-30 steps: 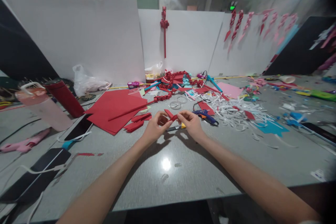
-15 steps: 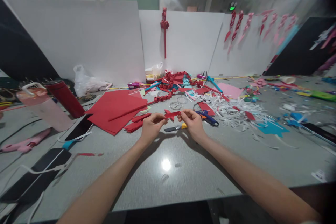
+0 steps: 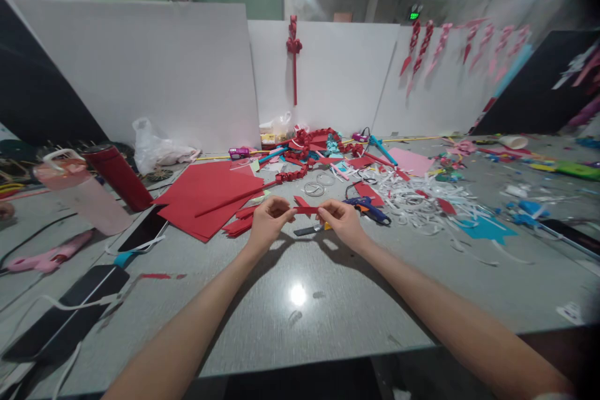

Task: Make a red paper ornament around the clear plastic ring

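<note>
Between my two hands a short red paper strip (image 3: 307, 210) is stretched level, a little above the table. My left hand (image 3: 270, 220) pinches its left end between thumb and fingers. The right end is pinched by my right hand (image 3: 342, 220). A utility knife (image 3: 307, 231) with a yellow part lies on the table just below the strip, partly covered by my right hand. Behind the strip more red paper pieces (image 3: 300, 200) show. Folded red strips (image 3: 239, 224) lie beside my left hand, next to large red paper sheets (image 3: 206, 194).
A blue glue gun (image 3: 372, 209) lies right of my right hand, before a heap of white paper shreds (image 3: 412, 197). Rings of clear tape (image 3: 314, 188) lie behind. Bottles (image 3: 117, 178), a pink glue gun (image 3: 51, 253) and a black power bank (image 3: 65, 309) with cables stand or lie left.
The red strip has turned from slanted to level, and both hands have shifted slightly. At the far left edge, part of another person's hand shows more.
</note>
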Tool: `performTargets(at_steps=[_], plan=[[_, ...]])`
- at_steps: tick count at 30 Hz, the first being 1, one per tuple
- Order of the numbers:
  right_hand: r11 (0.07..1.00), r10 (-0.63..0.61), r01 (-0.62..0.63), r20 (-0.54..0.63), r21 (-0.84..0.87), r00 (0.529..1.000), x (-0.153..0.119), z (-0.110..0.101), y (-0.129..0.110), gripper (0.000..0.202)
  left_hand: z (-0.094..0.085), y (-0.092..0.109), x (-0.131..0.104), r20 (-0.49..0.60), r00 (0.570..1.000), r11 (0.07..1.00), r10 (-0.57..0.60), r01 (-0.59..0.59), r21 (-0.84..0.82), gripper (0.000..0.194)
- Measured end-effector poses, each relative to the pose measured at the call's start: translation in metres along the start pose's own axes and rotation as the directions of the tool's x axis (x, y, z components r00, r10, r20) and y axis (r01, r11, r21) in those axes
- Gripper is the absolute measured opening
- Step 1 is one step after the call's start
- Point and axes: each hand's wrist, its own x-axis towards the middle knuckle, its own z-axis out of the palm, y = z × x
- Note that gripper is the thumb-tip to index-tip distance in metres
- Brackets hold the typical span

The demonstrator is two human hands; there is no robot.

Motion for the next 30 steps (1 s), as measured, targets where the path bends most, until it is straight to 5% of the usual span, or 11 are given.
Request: performTargets(at_steps=[11, 19, 25, 30], plan=[[0.939, -0.104, 0.169, 0.223, -0.3, 0.969, -0.005, 0.005, -0.004, 0.03, 0.006, -0.002, -0.009, 0.219, 0.964, 0.978, -0.154, 0.117, 0.17, 0.024], [0.89, -0.078, 0.209, 0.317, -0.405, 0.945, 0.001, -0.007, 0.0, 0.028, 0.006, -0.011, -0.009, 0.173, 0.962, 0.953, -0.211, 0.163, 0.255, 0.029], [0.891, -0.091, 0.093, 0.027, -0.443, 0.995, 0.008, -0.018, 0.008, 0.029, 0.001, -0.021, 0.01, 0.147, 0.984, 0.891, -0.099, 0.022, 0.453, 0.029], [0.913, -0.089, 0.026, -0.135, -0.408, 0.987, 0.01, -0.016, 0.013, 0.029, 0.005, -0.031, 0.044, 0.19, 0.969, 0.839, -0.156, 0.029, 0.543, 0.027]])
